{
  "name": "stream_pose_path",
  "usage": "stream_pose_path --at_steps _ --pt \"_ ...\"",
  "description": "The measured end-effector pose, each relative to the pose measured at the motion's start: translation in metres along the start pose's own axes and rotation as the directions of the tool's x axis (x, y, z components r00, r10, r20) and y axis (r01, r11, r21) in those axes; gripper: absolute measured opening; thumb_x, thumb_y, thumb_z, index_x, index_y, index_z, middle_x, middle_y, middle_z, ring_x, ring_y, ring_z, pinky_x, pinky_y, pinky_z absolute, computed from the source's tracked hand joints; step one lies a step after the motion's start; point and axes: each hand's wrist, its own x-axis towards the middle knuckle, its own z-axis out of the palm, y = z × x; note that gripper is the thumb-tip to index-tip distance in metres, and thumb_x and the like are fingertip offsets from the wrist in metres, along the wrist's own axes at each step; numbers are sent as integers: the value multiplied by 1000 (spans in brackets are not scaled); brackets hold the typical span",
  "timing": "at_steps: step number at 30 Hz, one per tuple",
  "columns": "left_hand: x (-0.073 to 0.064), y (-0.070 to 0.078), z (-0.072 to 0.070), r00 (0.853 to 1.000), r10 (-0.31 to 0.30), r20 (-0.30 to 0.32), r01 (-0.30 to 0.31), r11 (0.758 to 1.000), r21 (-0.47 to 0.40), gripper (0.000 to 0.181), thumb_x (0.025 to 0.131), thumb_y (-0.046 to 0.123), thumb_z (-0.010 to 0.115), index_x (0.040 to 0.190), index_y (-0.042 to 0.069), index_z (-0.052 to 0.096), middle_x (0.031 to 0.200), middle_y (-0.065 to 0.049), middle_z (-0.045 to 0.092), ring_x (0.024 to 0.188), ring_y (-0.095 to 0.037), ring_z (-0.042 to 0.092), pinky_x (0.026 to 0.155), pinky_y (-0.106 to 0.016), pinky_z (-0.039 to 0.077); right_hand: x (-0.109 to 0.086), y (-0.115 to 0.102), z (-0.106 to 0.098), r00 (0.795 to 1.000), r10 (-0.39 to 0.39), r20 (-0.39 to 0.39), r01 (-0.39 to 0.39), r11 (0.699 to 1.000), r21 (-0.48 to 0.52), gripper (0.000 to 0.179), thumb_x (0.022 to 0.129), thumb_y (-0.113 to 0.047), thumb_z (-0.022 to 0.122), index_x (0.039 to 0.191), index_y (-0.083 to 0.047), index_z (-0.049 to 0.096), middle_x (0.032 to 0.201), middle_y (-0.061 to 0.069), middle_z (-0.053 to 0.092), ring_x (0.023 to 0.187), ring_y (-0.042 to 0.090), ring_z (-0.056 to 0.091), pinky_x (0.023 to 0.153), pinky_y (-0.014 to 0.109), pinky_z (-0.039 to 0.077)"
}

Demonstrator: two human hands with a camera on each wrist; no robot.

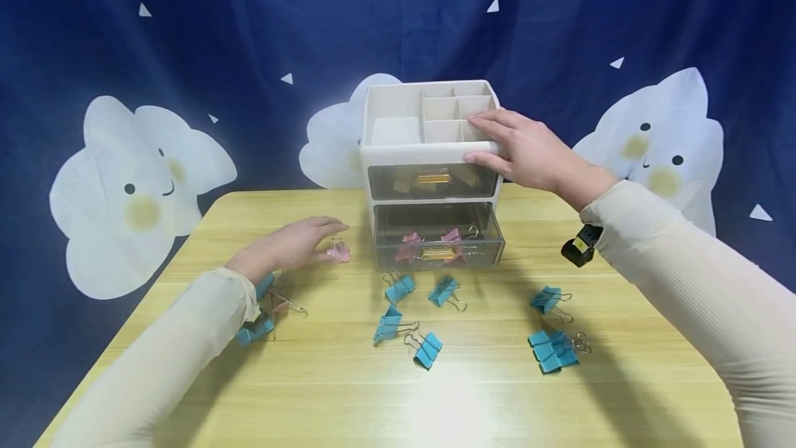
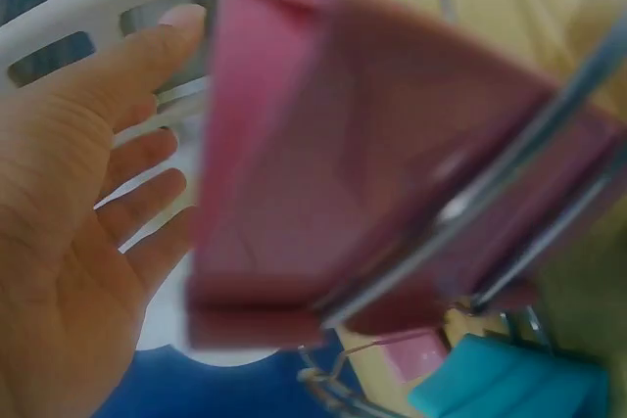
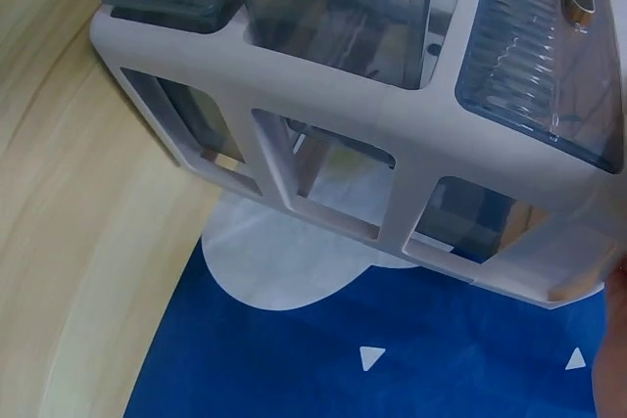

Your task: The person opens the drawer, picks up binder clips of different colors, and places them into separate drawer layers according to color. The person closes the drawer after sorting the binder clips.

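My left hand [image 1: 292, 244] reaches low over the table, fingers loosely extended, with a small pink binder clip [image 1: 338, 253] between thumb and fingertips in the head view. In the left wrist view, that hand [image 2: 88, 173] shows its fingers spread, and a large pink clip [image 2: 382, 144] close to the camera covers what lies beyond. My right hand [image 1: 528, 147] rests on the right front corner of a white drawer organizer [image 1: 429, 155], fingers over the top compartments and thumb against the front. Below its shut top drawer [image 1: 407, 184], an open clear drawer [image 1: 398, 254] contains pink clips.
Several blue binder clips lie in front of the organizer, including one blue clip [image 1: 428, 350]. More blue clips [image 1: 553, 351] lie to the right. Under the left wrist are further blue clips [image 1: 255, 330] with a pink one. A dark blue curtain [image 1: 261, 19] hangs behind the table.
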Motion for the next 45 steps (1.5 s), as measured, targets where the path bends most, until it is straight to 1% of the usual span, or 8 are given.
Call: stream_pose_path --at_steps 8,15,18,21,25,31,36,45 --pt "7 -10 12 992 110 60 -111 994 17 59 85 15 76 138 5 54 144 -19 47 132 -38 44 109 -51 35 1 -1 1 1000 -3 -11 3 1000 9 60 92 -36 69 137 -1 54 136 16 53 125 35 49 100 54 42" --pt "12 -11 17 992 97 84 -93 995 -41 59 82 12 79 135 2 56 135 -18 54 120 -35 55 102 -50 43 2 -1 2 1000 -10 -14 10 1000 11 59 92 -37 68 138 -2 54 135 15 54 124 34 49 100 54 43" --pt "11 -11 19 995 54 81 -42 990 -137 60 82 10 78 136 0 55 132 -18 56 108 -30 62 95 -45 49 2 -2 2 1000 -12 -18 13 1000 9 59 92 -36 68 138 -1 54 135 16 54 124 34 49 99 54 43" --pt "9 -12 22 997 1 73 22 950 -311 65 81 8 78 139 -2 50 127 -19 59 99 -26 66 89 -41 53 2 -1 1 1000 -10 -25 11 1000 10 59 92 -36 69 138 -2 54 136 16 53 125 34 49 99 55 43" --pt "8 -19 33 998 -27 58 53 863 -503 71 80 10 80 142 -2 46 123 -16 62 95 -23 66 84 -36 54 2 -1 1 1000 -2 -25 3 1000 11 60 92 -36 69 138 -2 53 136 16 53 125 34 49 99 54 43" --pt "6 -26 43 993 -30 110 92 784 -614 70 81 12 80 142 4 48 117 -9 65 94 -20 63 82 -35 52 0 -1 2 1000 11 -12 -11 1000 13 60 92 -37 67 139 -2 52 137 16 52 127 35 48 100 55 42" --pt "8 -27 45 991 -4 132 87 769 -633 59 81 14 80 135 11 57 115 -3 63 92 -21 60 82 -37 50 -1 0 3 1000 20 -10 -20 1000 14 60 93 -38 67 140 -3 52 138 16 52 128 35 47 101 55 41" --pt "8 -18 45 992 -29 126 101 780 -617 40 81 29 81 118 22 68 114 4 65 98 -20 60 88 -40 48 -1 0 3 999 33 4 -33 999 20 61 93 -39 66 141 -4 51 139 15 51 129 34 46 102 54 41"
